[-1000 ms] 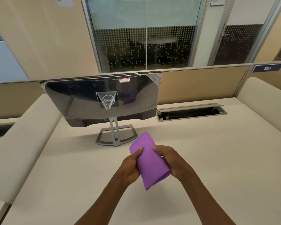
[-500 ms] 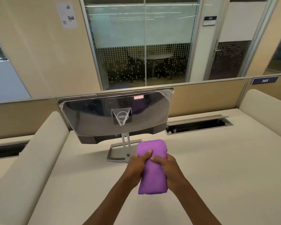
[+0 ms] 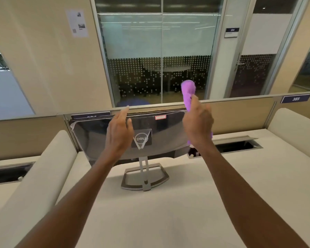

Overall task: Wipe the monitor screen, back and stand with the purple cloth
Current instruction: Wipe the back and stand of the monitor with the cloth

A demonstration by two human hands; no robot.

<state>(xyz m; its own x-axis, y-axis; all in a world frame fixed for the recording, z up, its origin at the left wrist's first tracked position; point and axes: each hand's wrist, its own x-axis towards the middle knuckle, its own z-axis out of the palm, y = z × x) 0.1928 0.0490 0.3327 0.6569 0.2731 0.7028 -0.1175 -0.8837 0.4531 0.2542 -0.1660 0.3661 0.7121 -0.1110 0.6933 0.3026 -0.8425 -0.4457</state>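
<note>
My right hand [image 3: 198, 126] grips the purple cloth [image 3: 188, 92] for wiping; my left hand [image 3: 119, 133], fingers straight, reaches to steady the monitor [image 3: 97, 135].

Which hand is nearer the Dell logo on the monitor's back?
Left. The left hand hovers open beside the Dell logo, just to its left. The right hand holds the purple cloth farther off, near the monitor's upper right corner.

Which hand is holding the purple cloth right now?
The right hand grips the cloth, raised near the monitor's top right corner. The left hand holds nothing, fingers straight, reaching toward the monitor's top edge.
</note>
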